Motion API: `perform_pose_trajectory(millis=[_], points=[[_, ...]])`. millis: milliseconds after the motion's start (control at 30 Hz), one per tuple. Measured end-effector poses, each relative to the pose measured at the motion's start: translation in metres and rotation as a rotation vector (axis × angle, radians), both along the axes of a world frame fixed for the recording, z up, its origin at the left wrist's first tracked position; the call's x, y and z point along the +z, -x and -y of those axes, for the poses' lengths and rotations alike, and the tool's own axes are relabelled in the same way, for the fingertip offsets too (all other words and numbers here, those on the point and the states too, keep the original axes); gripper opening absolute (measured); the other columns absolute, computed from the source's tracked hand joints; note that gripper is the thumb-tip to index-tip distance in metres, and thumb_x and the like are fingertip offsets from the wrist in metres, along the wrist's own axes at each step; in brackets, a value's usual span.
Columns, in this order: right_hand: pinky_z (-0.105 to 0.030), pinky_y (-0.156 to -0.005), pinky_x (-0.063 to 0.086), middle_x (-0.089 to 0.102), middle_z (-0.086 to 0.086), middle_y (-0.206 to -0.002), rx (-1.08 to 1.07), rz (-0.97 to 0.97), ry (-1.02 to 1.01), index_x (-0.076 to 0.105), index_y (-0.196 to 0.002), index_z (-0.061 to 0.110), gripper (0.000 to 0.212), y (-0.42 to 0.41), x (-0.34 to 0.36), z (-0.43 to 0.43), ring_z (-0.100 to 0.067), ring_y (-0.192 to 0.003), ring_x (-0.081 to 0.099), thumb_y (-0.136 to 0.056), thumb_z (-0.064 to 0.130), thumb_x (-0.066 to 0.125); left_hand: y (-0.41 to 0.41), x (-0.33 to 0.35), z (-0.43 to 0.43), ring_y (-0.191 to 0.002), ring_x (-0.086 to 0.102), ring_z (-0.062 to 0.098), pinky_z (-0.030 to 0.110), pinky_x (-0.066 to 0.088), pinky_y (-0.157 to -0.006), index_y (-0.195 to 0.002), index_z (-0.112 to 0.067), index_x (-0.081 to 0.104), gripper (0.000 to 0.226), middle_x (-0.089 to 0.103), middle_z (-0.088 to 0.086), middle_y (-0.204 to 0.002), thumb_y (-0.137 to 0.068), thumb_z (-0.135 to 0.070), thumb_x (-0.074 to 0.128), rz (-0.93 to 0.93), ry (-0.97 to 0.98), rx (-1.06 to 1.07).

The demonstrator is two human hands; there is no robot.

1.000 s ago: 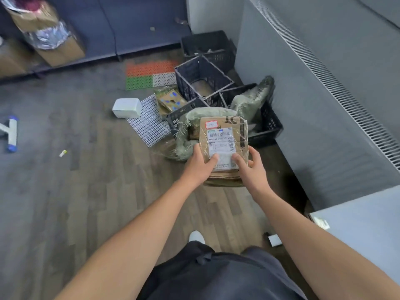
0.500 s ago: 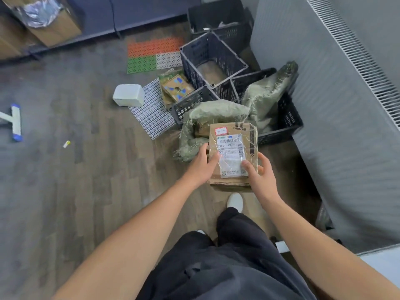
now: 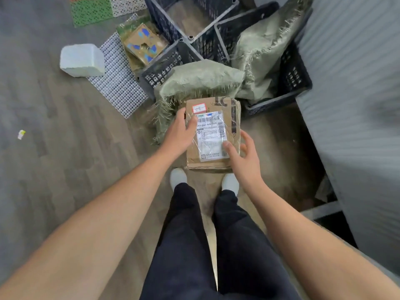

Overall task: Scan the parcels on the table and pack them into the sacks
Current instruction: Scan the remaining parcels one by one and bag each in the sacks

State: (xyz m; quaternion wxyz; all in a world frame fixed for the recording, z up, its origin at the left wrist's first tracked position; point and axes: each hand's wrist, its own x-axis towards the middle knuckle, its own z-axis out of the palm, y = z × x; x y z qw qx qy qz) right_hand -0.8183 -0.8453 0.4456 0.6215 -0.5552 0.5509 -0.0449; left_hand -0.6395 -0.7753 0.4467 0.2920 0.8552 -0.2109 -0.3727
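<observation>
A brown cardboard parcel (image 3: pixel 213 135) with a white shipping label and a small red-bordered sticker is held above the floor. My left hand (image 3: pixel 180 132) grips its left edge, thumb on top. My right hand (image 3: pixel 243 155) holds its right side, thumb pressed on the label. Just beyond the parcel lies a green woven sack (image 3: pixel 194 81) with a frayed mouth facing me. A second green sack (image 3: pixel 264 48) slumps in a dark crate (image 3: pixel 296 76) to the right.
Several dark plastic crates (image 3: pixel 190 16) stand behind the sacks. A white block (image 3: pixel 83 59), a white grid mat (image 3: pixel 118 83) and a printed carton (image 3: pixel 144 43) lie on the wooden floor to the left. A grey ribbed wall (image 3: pixel 350 83) rises at right. My feet stand below the parcel.
I have stepped closer to the sacks and look more steeply down. The parcel, still in both hands, now hangs right at the mouth of the nearer sack.
</observation>
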Motion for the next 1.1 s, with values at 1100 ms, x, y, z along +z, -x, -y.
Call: perform_pose_trajectory(millis=[1100], points=[[-0.040, -0.108, 0.046, 0.056, 0.018, -0.139, -0.197, -0.087, 0.086, 0.040, -0.145, 0.043, 0.068, -0.129, -0.181, -0.034, 0.003, -0.128, 0.050, -0.084, 0.058, 0.067, -0.225, -0.175, 0.041, -0.123, 0.048, 0.032, 0.048, 0.036, -0.099, -0.144, -0.026, 0.043, 0.050, 0.052, 0.008, -0.134, -0.096, -0.028, 0.058, 0.836, -0.179, -0.295]])
